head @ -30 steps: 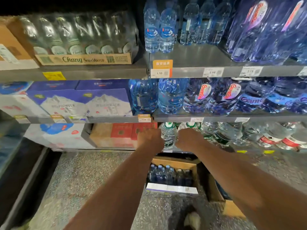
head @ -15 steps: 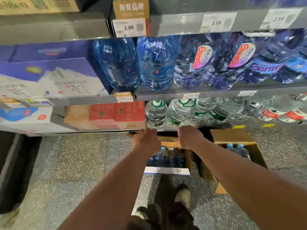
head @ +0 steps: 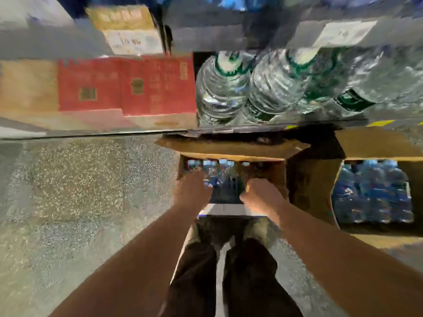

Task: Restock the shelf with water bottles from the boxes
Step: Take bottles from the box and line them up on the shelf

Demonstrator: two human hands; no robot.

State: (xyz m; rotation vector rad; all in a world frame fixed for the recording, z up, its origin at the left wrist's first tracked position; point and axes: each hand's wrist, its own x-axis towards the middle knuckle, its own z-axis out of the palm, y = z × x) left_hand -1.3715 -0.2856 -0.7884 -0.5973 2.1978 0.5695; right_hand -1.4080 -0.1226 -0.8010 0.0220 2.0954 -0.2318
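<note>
Blurred view straight down. Both arms reach into an open cardboard box (head: 229, 149) on the speckled floor (head: 80, 191), at the foot of the bottom shelf (head: 229, 130). The left hand (head: 192, 191) and right hand (head: 259, 195) sit at the box's near corners, among small blue water bottles (head: 217, 172). Blur hides whether the fingers are gripping yet.

This looks like the pick-up step. Next, each hand must close on bottles and lift clear of the rim.

The far flap juts under the shelf edge. A second box (head: 315, 179) of bottles crowds the right side. The floor lies open to the left. Large green-capped bottles (head: 223, 88) fill the shelf directly above.
</note>
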